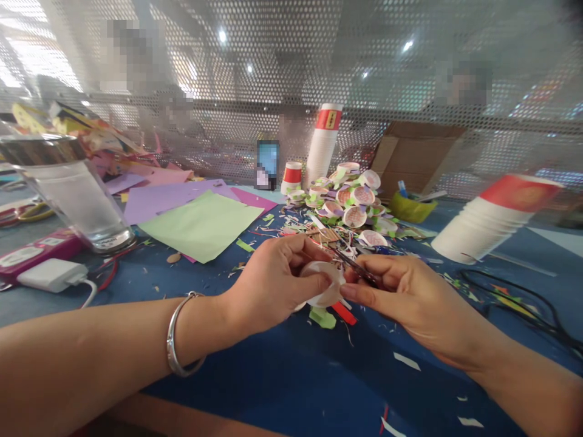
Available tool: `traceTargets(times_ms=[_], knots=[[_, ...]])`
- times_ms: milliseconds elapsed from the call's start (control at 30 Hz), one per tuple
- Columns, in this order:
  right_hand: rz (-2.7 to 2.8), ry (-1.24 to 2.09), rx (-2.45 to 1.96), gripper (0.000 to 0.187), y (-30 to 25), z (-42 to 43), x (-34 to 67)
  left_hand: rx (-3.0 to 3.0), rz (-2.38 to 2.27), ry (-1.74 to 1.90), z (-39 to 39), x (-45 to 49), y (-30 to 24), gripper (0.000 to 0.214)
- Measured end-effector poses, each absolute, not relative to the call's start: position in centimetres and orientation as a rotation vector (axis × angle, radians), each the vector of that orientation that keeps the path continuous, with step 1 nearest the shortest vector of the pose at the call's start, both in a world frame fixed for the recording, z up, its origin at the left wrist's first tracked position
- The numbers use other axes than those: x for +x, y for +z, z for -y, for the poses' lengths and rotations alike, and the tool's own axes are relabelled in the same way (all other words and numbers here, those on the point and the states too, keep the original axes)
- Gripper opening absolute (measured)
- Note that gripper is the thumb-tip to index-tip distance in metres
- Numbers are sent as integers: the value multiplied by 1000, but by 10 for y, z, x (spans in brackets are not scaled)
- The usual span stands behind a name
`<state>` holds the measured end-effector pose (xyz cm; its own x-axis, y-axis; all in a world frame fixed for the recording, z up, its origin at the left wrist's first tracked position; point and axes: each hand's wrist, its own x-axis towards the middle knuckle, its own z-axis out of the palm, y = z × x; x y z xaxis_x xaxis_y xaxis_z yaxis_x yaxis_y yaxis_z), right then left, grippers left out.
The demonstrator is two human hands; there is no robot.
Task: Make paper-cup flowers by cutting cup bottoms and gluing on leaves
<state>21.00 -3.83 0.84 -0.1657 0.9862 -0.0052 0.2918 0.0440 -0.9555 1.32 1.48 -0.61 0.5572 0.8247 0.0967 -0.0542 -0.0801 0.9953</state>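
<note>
Well, blue table: littered with clippings as I look over, the work seemingly well under way
Paper sheets: spread on the left, green lying over purple and pink, plenty apparently left
Near cup stack: over on the right, nested together, looking uncut
Pile of discs: heaped mid-table with purple and green bits on them; I'd count these as the done share
Far cup stack: rising behind the pile, seemingly unused too
Right hand: fingers closed narrowly on a dark thin tool, its kind unclear to me
Left hand: thumb and fingers pinching a white disc
White disc: held above the table beside the tool, apparently unfinished
Green scrap: just below the disc
</note>
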Motion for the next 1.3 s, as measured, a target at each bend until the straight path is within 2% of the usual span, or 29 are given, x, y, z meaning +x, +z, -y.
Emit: traceTargets(times_ms=[433, 667, 1300], knots=[[1507, 1325, -1190, 16, 7, 40, 214, 1369, -602, 841, -12, 13, 0, 25], [1477, 1332, -1132, 9, 10, 41, 209, 1337, -611, 855, -12, 14, 0, 31], [1463, 1457, -1040, 9, 10, 39, 217, 1079, -551, 682, -18, 12, -3, 32]])
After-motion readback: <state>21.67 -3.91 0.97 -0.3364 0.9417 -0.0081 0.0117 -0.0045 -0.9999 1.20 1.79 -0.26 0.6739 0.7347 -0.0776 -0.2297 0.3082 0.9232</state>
